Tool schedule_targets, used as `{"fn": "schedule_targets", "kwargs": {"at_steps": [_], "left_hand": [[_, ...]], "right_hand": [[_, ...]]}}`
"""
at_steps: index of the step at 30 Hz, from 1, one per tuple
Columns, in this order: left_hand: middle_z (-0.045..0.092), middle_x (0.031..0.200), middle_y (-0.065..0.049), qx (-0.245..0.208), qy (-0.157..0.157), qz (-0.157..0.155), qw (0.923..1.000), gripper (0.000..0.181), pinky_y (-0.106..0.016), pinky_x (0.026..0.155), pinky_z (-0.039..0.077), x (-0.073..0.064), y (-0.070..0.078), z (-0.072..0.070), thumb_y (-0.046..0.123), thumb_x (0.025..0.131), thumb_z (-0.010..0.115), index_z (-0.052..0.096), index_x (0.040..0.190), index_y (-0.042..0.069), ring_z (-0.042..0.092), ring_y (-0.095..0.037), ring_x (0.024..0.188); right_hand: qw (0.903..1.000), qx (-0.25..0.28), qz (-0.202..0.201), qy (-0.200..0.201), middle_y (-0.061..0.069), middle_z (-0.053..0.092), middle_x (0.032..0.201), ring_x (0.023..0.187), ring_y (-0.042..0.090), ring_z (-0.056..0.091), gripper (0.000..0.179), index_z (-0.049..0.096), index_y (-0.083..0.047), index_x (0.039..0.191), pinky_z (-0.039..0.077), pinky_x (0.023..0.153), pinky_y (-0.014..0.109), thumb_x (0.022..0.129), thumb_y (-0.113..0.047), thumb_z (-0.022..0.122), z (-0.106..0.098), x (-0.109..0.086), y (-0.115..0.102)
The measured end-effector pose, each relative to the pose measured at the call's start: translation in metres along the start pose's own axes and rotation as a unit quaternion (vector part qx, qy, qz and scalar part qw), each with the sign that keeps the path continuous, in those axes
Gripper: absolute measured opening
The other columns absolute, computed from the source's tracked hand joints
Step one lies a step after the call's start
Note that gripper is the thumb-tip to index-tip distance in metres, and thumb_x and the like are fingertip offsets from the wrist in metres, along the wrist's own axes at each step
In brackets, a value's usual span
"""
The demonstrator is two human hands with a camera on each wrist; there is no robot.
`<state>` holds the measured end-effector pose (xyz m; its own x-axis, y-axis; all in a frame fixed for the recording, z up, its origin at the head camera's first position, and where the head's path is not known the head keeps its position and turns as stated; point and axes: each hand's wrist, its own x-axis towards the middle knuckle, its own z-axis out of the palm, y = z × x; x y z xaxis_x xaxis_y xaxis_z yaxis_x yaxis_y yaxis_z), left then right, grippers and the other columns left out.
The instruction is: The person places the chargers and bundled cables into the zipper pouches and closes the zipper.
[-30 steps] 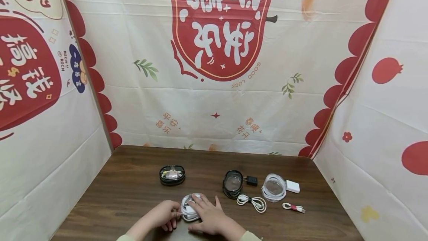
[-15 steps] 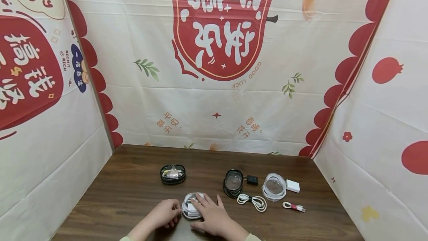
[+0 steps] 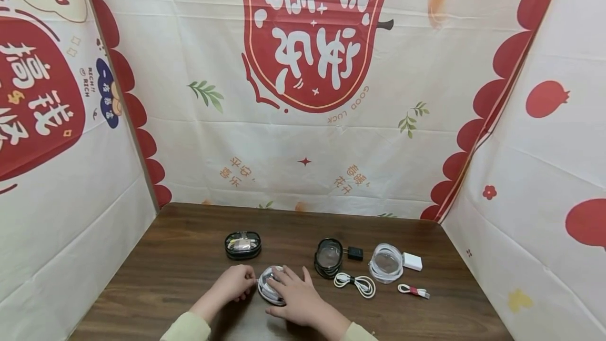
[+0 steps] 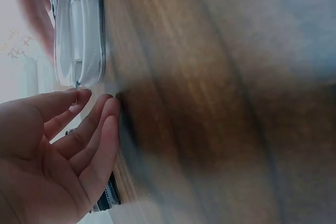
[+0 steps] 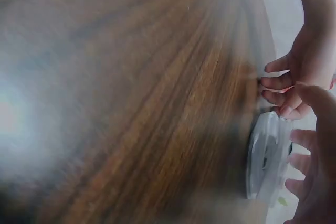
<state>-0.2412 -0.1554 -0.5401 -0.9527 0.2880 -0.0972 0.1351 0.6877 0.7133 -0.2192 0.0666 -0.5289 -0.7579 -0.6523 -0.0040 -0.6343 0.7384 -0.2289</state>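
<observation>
A small clear pouch [image 3: 269,293] with white edging lies on the table between the two hands. In the left wrist view something white [image 4: 77,30] shows through its wall. My left hand [image 3: 234,282] is at the pouch's left end, thumb and forefinger pinching the tiny zipper pull [image 4: 77,84], the other fingers loosely bent. My right hand [image 3: 300,296] rests on the pouch's top and right side with fingers spread, hiding part of it. In the right wrist view the pouch stands close beside the right fingertips [image 5: 299,161].
Behind the left hand sits a filled black-edged clear pouch [image 3: 243,245]. To the right are another black-edged pouch [image 3: 329,258], a black charger plug [image 3: 355,253], a coiled white cable [image 3: 363,285], a white-edged pouch [image 3: 386,263], a white adapter [image 3: 412,261] and a short white cable [image 3: 413,290].
Both hands and the pouch have shifted slightly away from the table's near edge. The left hand has moved forward along the pouch's end, and the right hand covers more of its top.
</observation>
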Motion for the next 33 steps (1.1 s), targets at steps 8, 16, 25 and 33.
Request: {"fn": "schedule_targets", "kwargs": {"at_steps": [8, 16, 25, 33], "left_hand": [[0.054, 0.058, 0.001, 0.043, 0.014, 0.008, 0.9990, 0.019, -0.025, 0.040, 0.044, 0.005, 0.003, 0.002, 0.011, 0.091, 0.067, 0.058, 0.074, 0.013, 0.052, -0.011, 0.044], [0.049, 0.056, 0.007, 0.088, 0.050, 0.037, 0.9942, 0.020, -0.025, 0.044, 0.042, -0.005, 0.009, 0.003, 0.007, 0.087, 0.068, 0.059, 0.071, 0.014, 0.049, -0.007, 0.044], [0.054, 0.059, 0.000, 0.008, 0.031, 0.031, 0.9990, 0.018, -0.026, 0.042, 0.045, -0.013, 0.009, 0.004, 0.001, 0.090, 0.063, 0.058, 0.074, 0.008, 0.052, -0.012, 0.047], [0.054, 0.060, -0.002, -0.048, 0.010, 0.018, 0.9987, 0.017, -0.026, 0.040, 0.046, -0.016, 0.008, 0.009, 0.000, 0.091, 0.060, 0.058, 0.076, 0.007, 0.054, -0.013, 0.047]], "right_hand": [[0.9993, 0.010, 0.002, -0.036, -0.007, 0.023, 0.159, 0.145, 0.028, 0.019, 0.073, 0.035, -0.034, 0.151, 0.013, 0.104, 0.073, 0.089, -0.068, 0.050, 0.013, 0.004, 0.008], [0.9995, -0.003, 0.006, -0.031, -0.007, 0.022, 0.159, 0.146, 0.026, 0.017, 0.077, 0.030, -0.036, 0.153, 0.014, 0.104, 0.073, 0.087, -0.071, 0.050, 0.020, 0.003, 0.008], [0.9989, 0.012, 0.016, -0.043, -0.007, 0.020, 0.160, 0.146, 0.027, 0.016, 0.079, 0.028, -0.036, 0.153, 0.012, 0.104, 0.073, 0.086, -0.071, 0.051, 0.018, 0.005, 0.007], [0.9980, 0.030, 0.022, -0.051, -0.006, 0.020, 0.160, 0.146, 0.027, 0.016, 0.079, 0.030, -0.034, 0.153, 0.012, 0.105, 0.073, 0.086, -0.068, 0.055, 0.015, 0.004, 0.006]]}}
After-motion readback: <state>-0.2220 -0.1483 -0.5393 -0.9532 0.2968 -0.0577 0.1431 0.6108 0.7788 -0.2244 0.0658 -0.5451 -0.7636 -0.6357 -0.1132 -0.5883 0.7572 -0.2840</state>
